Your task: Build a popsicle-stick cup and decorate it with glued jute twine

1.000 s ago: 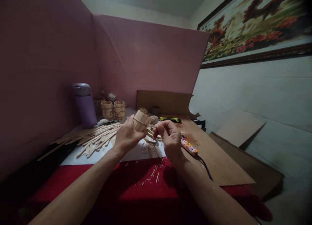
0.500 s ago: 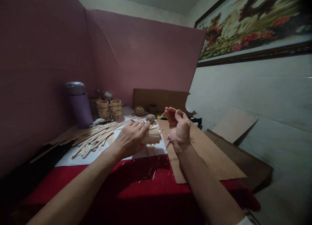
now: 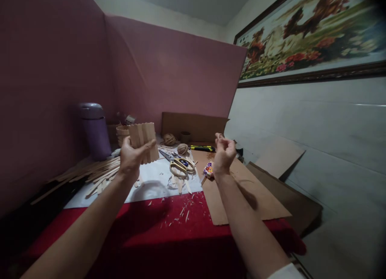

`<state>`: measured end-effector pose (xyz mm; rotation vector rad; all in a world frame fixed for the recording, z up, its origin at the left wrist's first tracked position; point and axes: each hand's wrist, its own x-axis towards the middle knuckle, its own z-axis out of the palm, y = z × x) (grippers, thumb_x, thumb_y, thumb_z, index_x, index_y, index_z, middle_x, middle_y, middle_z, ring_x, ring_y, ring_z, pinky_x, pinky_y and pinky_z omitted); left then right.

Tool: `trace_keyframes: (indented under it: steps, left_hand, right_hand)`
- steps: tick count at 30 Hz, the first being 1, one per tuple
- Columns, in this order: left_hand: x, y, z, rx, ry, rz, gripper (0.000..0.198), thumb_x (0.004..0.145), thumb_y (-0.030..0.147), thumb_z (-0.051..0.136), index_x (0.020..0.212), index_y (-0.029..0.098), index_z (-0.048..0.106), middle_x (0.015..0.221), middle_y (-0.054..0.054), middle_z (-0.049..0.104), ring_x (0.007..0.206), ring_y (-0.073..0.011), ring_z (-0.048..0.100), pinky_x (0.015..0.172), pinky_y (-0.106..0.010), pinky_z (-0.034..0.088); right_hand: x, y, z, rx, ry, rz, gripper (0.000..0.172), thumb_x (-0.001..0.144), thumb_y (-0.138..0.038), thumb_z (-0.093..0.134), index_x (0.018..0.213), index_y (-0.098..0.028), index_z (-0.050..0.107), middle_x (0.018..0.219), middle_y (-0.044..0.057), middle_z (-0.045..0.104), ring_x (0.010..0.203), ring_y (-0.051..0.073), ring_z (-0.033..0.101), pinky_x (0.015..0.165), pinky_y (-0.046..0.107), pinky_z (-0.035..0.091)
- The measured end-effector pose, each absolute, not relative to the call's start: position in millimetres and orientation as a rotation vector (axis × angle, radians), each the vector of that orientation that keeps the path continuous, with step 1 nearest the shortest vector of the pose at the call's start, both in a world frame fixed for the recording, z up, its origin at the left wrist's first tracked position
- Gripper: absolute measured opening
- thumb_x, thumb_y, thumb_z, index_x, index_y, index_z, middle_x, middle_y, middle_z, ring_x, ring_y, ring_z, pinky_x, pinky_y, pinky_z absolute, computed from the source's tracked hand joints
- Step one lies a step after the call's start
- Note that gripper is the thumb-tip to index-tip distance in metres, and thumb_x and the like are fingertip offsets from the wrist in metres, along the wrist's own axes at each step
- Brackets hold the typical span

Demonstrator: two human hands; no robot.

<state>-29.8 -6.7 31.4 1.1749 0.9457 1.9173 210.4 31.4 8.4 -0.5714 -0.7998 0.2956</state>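
Raised above the left part of the white sheet, my left hand grips a piece made of wooden craft sticks set upright side by side. Its thumb lies across the front of the sticks. My right hand is up over the cardboard with its fingertips pinched together; whatever they hold is too fine to see. Between the hands, gold-handled scissors lie on the sheet. A small ball of twine is just behind them. Near my right wrist sits a small colourful patterned item.
Loose craft sticks fan out at the left by a purple flask. A stick-built cup stands behind my left hand. Farther back are a larger twine ball and a yellow-black utility knife. A cardboard sheet covers the right side.
My left hand has lifted the craft-stick piece off the table, up and left, uncovering the scissors. My right hand has shifted slightly right, and the twine stretched between the hands no longer shows.
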Motion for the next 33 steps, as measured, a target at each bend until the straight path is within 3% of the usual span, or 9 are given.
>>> trace_keyframes:
  steps: [5,8,11,15,20,25,33]
  left_hand:
    - [-30,-13,36,0.979,0.617,1.547,0.035,0.063,0.029,0.076,0.092,0.016,0.063,0.079,-0.003,0.068,0.074,-0.0188,0.066,0.068,-0.030,0.056]
    - [-27,-17,35,0.954,0.566,1.494,0.029,0.067,0.027,0.072,0.093,0.016,0.064,0.081,-0.005,0.070,0.079,-0.0225,0.068,0.073,-0.035,0.057]
    - [-28,-18,33,0.969,0.544,1.431,0.028,0.068,0.029,0.070,0.091,0.014,0.066,0.078,-0.007,0.071,0.078,-0.0243,0.068,0.073,-0.036,0.057]
    - [-25,-20,29,1.023,0.521,1.312,0.031,0.066,0.033,0.072,0.088,0.012,0.067,0.077,-0.009,0.071,0.074,-0.0232,0.067,0.068,-0.032,0.055]
    - [-13,-23,21,1.141,0.564,1.228,0.039,0.064,0.033,0.079,0.095,0.013,0.067,0.079,-0.005,0.069,0.068,-0.0168,0.063,0.063,-0.027,0.051]
    - [-8,-17,13,1.240,0.612,1.215,0.043,0.065,0.037,0.080,0.098,0.013,0.067,0.083,-0.006,0.069,0.069,-0.0163,0.062,0.061,-0.026,0.049]
    - [-6,-16,7,1.289,0.706,1.213,0.044,0.063,0.040,0.081,0.095,0.013,0.067,0.080,-0.006,0.068,0.066,-0.0157,0.061,0.059,-0.026,0.047]
  right_hand:
    - [176,12,6,-0.458,-1.227,0.739,0.017,0.081,-0.034,0.068,0.076,-0.021,0.058,0.102,0.006,0.072,0.099,0.018,0.066,0.095,0.039,0.047]
    - [164,7,-3,-0.586,-1.563,0.882,0.022,0.081,-0.041,0.066,0.074,-0.021,0.066,0.090,0.005,0.073,0.081,0.018,0.066,0.080,0.037,0.051]
    - [159,5,-11,-0.765,-1.863,0.658,0.015,0.080,-0.034,0.066,0.080,-0.020,0.074,0.077,0.003,0.067,0.070,0.016,0.059,0.070,0.033,0.048]
    - [156,-2,-11,-0.761,-1.792,0.248,0.015,0.085,-0.018,0.057,0.089,-0.019,0.072,0.084,0.004,0.061,0.080,0.017,0.058,0.074,0.032,0.046]
    - [153,-20,0,-0.640,-1.622,0.090,0.014,0.090,-0.016,0.051,0.099,-0.020,0.061,0.098,0.006,0.060,0.090,0.016,0.059,0.074,0.029,0.050]
    - [155,-26,-1,-0.639,-1.701,-0.107,0.019,0.090,-0.015,0.053,0.104,-0.022,0.062,0.100,0.006,0.059,0.089,0.017,0.059,0.074,0.030,0.051]
    - [157,-26,-3,-0.694,-1.719,-0.157,0.010,0.090,-0.016,0.053,0.092,-0.019,0.062,0.092,0.006,0.060,0.088,0.018,0.059,0.078,0.032,0.050]
